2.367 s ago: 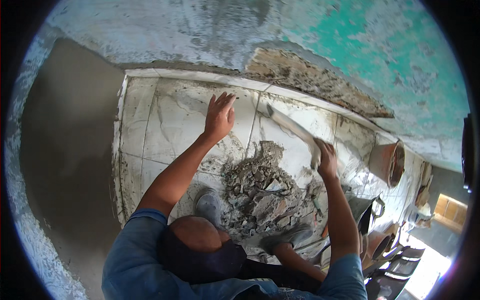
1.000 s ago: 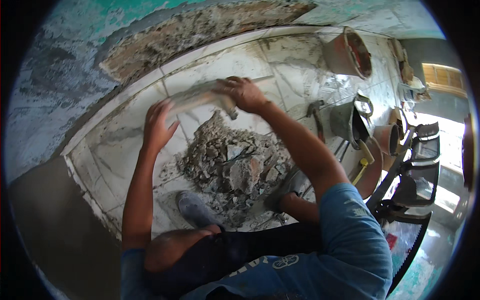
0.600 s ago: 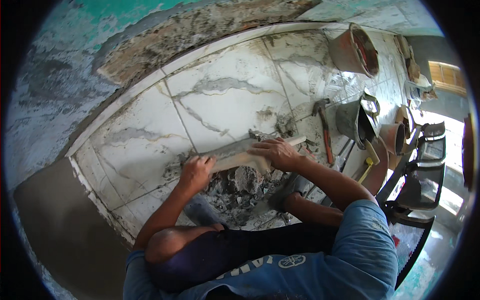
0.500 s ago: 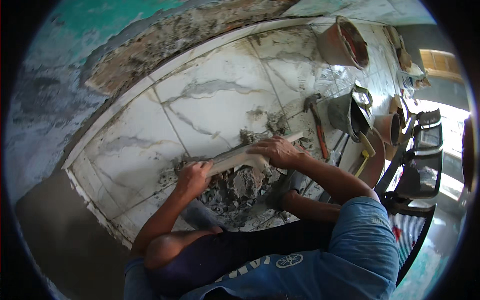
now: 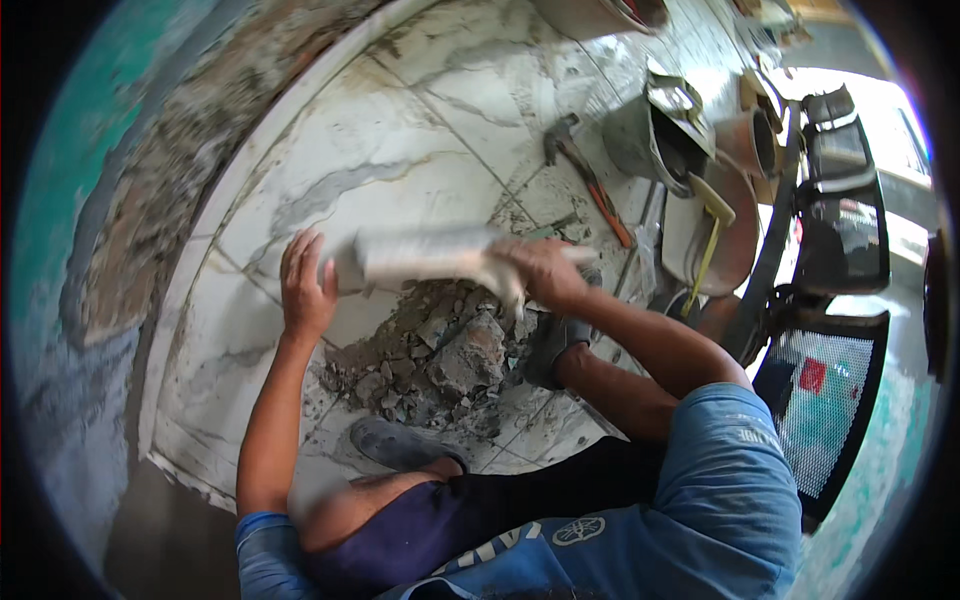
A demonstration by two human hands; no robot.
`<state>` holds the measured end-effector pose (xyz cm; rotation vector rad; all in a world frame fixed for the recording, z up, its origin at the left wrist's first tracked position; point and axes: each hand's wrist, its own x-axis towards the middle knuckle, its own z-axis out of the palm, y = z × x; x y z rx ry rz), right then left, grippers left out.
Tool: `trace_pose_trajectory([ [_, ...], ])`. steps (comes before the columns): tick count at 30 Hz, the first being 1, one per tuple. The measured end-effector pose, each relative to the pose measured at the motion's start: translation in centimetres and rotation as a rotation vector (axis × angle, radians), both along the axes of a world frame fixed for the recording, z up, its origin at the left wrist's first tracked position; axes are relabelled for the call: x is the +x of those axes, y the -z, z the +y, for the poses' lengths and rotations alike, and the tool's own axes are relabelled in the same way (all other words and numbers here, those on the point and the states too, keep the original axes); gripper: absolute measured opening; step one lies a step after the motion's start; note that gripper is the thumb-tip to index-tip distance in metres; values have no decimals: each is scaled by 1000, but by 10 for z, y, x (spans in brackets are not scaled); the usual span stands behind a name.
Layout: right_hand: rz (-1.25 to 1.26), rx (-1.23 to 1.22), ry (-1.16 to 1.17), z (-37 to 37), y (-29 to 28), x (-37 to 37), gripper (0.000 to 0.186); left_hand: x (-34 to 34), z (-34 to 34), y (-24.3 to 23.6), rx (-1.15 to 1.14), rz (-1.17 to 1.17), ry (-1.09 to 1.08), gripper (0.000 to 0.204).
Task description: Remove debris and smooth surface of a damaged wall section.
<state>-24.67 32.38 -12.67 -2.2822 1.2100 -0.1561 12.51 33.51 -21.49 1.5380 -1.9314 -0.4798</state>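
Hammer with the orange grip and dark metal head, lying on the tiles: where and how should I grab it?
Probably by the orange grip, from above on the near right side: the hammer lies with that end slanting nearer, its head farther off.

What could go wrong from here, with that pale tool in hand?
The pale tool seems held by the right hand alone, so it might tip. The left hand is open close by the tool's left end and could get knocked. Loose rubble lies near the left shoe, which might slip on it.
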Motion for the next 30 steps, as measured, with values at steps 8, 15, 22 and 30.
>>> trace_pose_trajectory([
  [8, 25, -64, 317, -4, -82, -42, 65, -16, 2, 28, 68, -12, 208, 41],
  [15, 148, -54, 1003, 61, -198, -115, 38, -24, 4, 31, -32, -165, 243, 48],
  [22, 166, 110, 1240, 231, -177, -128, 25, -25, 4, 33, -90, -214, 236, 52],
  [30, -192, 315, 1760, 360, -46, -104, 36, -23, 9, 46, -90, -292, 226, 51],
])
